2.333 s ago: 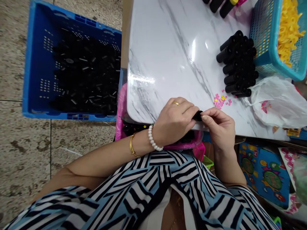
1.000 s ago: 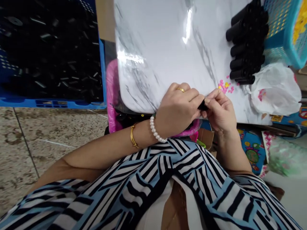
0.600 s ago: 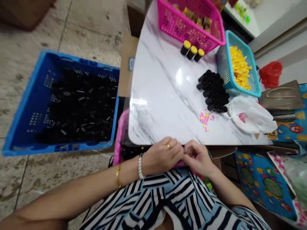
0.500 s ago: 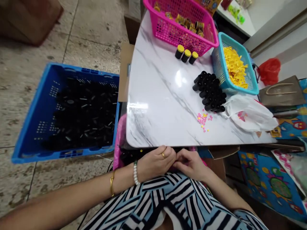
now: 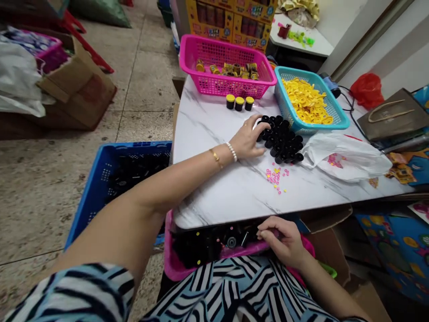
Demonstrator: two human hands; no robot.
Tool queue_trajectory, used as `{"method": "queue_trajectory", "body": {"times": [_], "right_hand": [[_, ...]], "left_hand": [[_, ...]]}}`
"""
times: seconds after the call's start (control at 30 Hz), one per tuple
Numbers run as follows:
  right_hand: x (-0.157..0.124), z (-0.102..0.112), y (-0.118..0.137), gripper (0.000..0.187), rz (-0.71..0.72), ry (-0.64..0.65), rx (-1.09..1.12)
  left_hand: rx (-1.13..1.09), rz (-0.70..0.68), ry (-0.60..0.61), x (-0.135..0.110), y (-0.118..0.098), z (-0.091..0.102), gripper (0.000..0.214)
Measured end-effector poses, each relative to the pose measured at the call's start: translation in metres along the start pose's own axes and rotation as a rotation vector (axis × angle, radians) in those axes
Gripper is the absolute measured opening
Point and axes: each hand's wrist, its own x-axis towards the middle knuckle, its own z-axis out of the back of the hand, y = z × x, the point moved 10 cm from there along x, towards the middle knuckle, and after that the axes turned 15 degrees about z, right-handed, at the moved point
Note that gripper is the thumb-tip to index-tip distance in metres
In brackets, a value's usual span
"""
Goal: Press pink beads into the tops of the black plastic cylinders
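A cluster of short black plastic tubes (image 5: 281, 138) stands on the white marbled table, their open tops facing up. My left hand (image 5: 248, 137) reaches across to the cluster's near left side, thumb and fingers apart, its fingertips at the outermost tubes. By the table's front edge, above a pink basket (image 5: 169, 255) of black tubes, is my right hand (image 5: 283, 239). Its thumb and fingertips are pinched together, and whatever they may hold is hidden. Small pink and yellow beads (image 5: 276, 176) lie scattered just in front of the cluster.
Three black tubes with yellow caps (image 5: 239, 103) stand before a pink basket (image 5: 228, 44) of small yellow items. A turquoise basket (image 5: 340, 120) holds yellow caps. A white plastic bag (image 5: 355, 161) lies at right. On the floor, a blue crate (image 5: 87, 197) contains black tubes.
My left hand has left my right hand at the lap and moved forward over the table to the black tubes. My right hand stays near the table edge. The view has tilted up.
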Motion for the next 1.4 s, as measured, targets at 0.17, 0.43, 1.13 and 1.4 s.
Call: {"method": "queue_trajectory", "body": {"times": [0.17,0.43,1.13,1.4], "right_hand": [[-0.021,0.022,-0.019,0.010,-0.138,-0.173,0.021],[-0.032,0.029,-0.041,0.010,-0.255,-0.249,0.099],[-0.029,0.043,-0.046,0.010,-0.304,-0.338,0.103],[-0.004,0.129,-0.018,0.020,-0.049,-0.369,-0.655]], "left_hand": [[0.018,0.010,0.043,0.041,0.019,-0.044,0.063],[0.065,0.035,0.107,0.055,0.017,-0.052,0.052],[0.041,-0.013,0.086,0.063,0.035,-0.040,0.043],[0.037,-0.067,0.226,-0.096,-0.030,0.010,0.035]]}}
